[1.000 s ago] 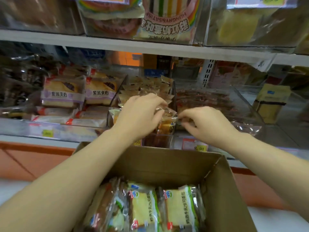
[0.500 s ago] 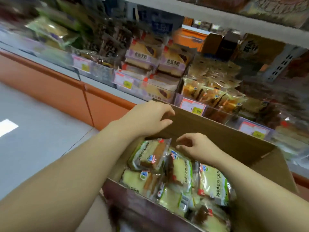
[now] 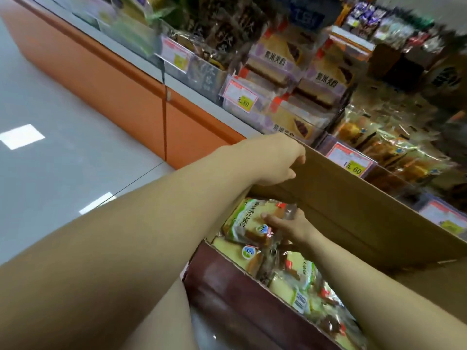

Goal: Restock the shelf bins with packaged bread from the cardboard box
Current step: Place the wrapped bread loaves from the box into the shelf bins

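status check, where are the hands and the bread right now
Left grip holds the box flap. Right grip holds the top bread packet inside the cardboard box. Raised flap stands between packet and shelf bins.

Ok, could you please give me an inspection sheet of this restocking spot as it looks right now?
Surface: shelf ledge above an orange base panel; what the box rests on is hidden.
Job's things: cardboard box open, with several packs of bread inside; top bread pack tilted; shelf bins already hold packaged bread.
Clutter: nothing seen.
Hands: left hand grips the box's far wall edge; right hand, inside the box, holds the top bread pack.
Cables: nothing seen.
Surroundings: grey tiled floor; price tag on a bin front.
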`<state>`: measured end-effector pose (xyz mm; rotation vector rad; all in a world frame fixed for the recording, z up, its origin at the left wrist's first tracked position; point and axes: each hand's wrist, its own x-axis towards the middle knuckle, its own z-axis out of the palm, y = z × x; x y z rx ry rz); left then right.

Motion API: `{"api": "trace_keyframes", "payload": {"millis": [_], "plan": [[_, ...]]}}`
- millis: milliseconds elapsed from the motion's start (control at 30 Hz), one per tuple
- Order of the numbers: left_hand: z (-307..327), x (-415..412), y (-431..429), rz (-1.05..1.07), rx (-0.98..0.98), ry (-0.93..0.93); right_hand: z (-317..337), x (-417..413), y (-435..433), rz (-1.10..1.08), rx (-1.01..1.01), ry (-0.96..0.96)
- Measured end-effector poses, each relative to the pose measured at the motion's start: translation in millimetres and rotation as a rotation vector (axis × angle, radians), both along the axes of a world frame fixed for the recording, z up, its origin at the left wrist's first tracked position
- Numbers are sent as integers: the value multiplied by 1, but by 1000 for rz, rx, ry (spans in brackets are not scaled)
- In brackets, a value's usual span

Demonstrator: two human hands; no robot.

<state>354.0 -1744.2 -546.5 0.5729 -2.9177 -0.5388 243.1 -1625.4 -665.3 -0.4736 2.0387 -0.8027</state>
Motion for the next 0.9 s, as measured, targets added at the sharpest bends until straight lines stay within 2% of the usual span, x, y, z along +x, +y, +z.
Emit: {"api": "trace_keyframes", "payload": {"millis": [267, 433, 700, 900], "plan": [[-4, 2, 1, -15, 24, -9, 37, -8, 14, 18, -166, 116], [-2, -8, 12, -77, 68, -13, 88, -28, 50, 111, -163, 169], [5, -35, 60, -198, 308, 4, 149, -51, 107, 303, -158, 515], [21, -68, 103, -248, 435, 199, 187, -69, 154, 310, -238, 774]]}}
